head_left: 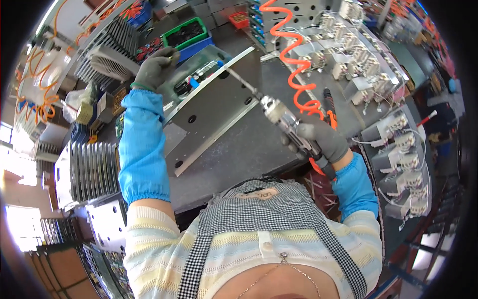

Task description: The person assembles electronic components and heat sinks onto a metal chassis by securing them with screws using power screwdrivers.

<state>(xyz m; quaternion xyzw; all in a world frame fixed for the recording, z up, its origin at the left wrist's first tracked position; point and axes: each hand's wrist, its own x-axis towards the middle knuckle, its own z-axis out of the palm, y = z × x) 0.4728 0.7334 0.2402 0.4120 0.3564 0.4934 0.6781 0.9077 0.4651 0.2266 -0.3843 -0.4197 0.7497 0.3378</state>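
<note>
My right hand (321,137), in a dark grey glove, is wrapped round a silver-and-black air screwdriver (281,115). Its long bit points up and left, its tip close to the far edge of a bent sheet-metal panel (214,112) with round holes. Beyond the panel's left end is my left hand (157,69), gloved as well, with its fingers pinched together; what they hold, if anything, is too small to tell. Beside that hand, behind the panel's edge, a clear greenish tray (211,56) contains small blue, red and metal parts.
An orange coiled air hose (294,55) hangs down near the screwdriver. Wired metal assemblies (363,74) crowd the right side. A black-and-orange tool (329,107) stands by the hose. At left are stacked metal panels (94,169) and a green bin (185,34) of dark parts.
</note>
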